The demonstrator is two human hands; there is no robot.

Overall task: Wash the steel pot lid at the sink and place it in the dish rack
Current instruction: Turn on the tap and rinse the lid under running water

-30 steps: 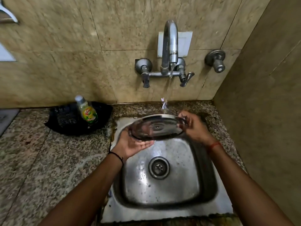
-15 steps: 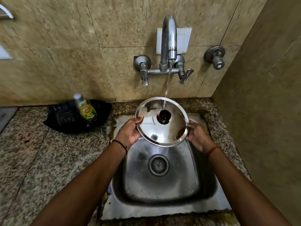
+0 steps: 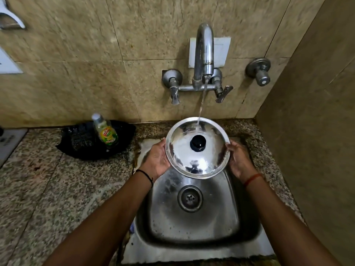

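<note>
The round steel pot lid (image 3: pixel 203 162), with a black knob in its middle, is tilted with its top side facing me over the back of the steel sink (image 3: pixel 194 252). My left hand (image 3: pixel 156 159) grips its left rim and my right hand (image 3: pixel 239 160) grips its right rim. A thin stream of water from the tap (image 3: pixel 204 54) lands on the lid's upper edge. No dish rack is in view.
A black tray (image 3: pixel 80 143) with a dish soap bottle (image 3: pixel 105 131) sits on the granite counter (image 3: pixel 48 189) left of the sink. Tiled walls close in behind and on the right, with a second valve (image 3: pixel 258 71) on the back wall.
The lid was underside up and nearly flat a second ago. Both hands have turned it knob side up and raised it a little under the stream.
</note>
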